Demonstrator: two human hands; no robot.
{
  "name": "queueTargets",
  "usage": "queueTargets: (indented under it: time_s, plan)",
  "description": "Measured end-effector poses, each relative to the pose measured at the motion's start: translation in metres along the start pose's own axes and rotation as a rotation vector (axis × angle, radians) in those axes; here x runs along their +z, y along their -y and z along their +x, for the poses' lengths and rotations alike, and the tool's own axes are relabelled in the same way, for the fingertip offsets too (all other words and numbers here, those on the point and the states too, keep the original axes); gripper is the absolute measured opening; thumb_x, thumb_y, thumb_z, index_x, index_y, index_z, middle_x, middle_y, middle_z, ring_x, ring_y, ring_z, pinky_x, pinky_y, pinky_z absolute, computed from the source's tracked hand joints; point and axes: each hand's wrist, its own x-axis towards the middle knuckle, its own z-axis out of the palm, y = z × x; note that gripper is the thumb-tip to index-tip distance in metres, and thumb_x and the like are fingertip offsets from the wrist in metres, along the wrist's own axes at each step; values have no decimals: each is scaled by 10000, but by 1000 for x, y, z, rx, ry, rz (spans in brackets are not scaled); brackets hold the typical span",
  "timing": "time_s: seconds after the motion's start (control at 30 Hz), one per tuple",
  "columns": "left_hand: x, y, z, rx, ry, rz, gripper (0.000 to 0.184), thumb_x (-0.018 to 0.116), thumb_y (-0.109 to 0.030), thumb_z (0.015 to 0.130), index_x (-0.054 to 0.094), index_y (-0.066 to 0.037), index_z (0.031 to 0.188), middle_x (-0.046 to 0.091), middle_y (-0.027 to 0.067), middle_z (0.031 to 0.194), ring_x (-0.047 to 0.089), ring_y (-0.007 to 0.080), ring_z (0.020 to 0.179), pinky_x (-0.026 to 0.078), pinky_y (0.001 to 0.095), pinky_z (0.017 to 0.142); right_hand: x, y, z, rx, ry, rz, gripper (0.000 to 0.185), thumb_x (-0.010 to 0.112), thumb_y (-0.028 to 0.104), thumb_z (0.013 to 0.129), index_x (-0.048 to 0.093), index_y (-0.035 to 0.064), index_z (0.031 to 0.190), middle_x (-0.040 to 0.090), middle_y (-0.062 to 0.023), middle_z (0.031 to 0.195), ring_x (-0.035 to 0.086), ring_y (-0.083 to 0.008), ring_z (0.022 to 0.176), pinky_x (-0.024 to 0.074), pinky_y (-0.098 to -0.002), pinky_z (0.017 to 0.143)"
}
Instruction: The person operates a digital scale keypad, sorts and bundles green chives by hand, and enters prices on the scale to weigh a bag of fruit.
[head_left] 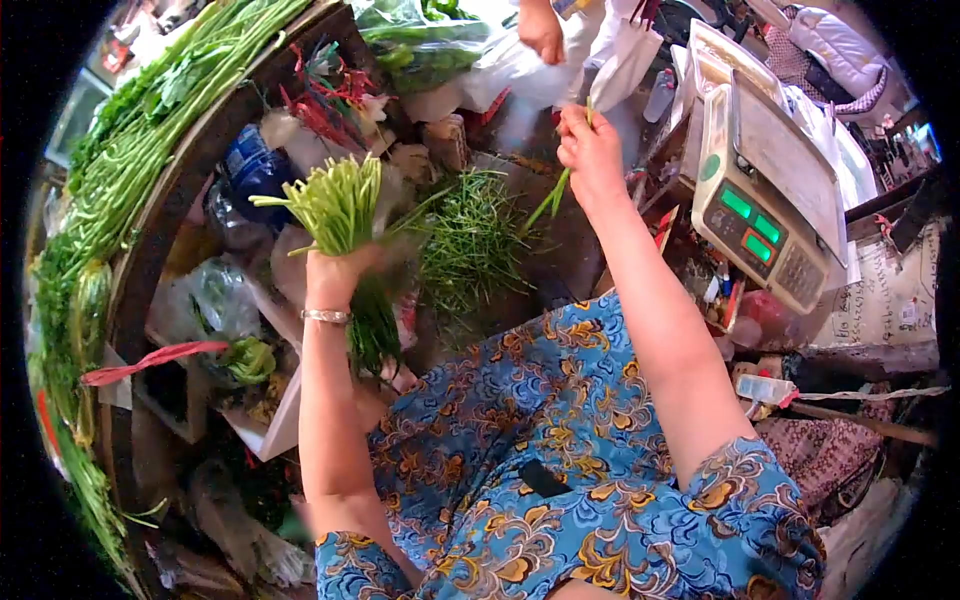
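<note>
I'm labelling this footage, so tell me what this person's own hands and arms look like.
The left hand and right hand are ungloved. A thin, pale metallic-looking bracelet circles the left wrist; none shows on the right. The short sleeves are blue with swirling floral prints in gold and brown.

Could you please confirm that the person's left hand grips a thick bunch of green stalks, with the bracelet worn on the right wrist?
The bracelet's side is wrong: the head view shows the bracelet on the left wrist. The left hand does grip a thick bunch of green stalks.
</note>
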Motion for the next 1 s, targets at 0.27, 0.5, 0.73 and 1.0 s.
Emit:
queueTargets:
  time_s: [0.27, 0.5, 0.73, 1.0]
  plan:
    - [13, -14, -3, 48, -42, -54, 226, 703, -43, 696, 661, -4, 915, 637, 70, 991, 606, 187, 872, 503, 322, 750, 28, -30, -29, 440, 263, -250, 406, 500, 436, 936, 590, 49, 851, 510, -10, 658, 324, -43, 439, 225, -188, 375]
    - [25, -19, -8, 215, 107, -87, 210, 710, -36, 697, 649, 21, 890, 653, 77, 943, 636, 187, 790, 526, 317, 704, 43, -50, -45, 776, 457, -171, 618, 357, 527, 959, 397, 6, 1289, 659, -136, 960, 485, -107, 559, 270, -190, 387]
    - [35, -29, -17, 56, 124, -273, 214, 673, 0, 698, 611, 27, 901, 636, 73, 798, 608, 172, 649, 492, 295, 611, 47, -25, -32, 501, 316, 211, 435, 350, 426, 993, 458, 106, 1267, 652, -93, 984, 492, -92, 616, 322, -198, 477]
    - [32, -16, -13, 3, 179, -306, 241, 695, -23, 699, 639, 7, 931, 654, 55, 874, 618, 184, 776, 494, 323, 697, 31, -24, -16, 326, 303, 150, 333, 412, 336, 989, 556, 64, 861, 571, -45, 728, 444, -82, 549, 297, -205, 453]
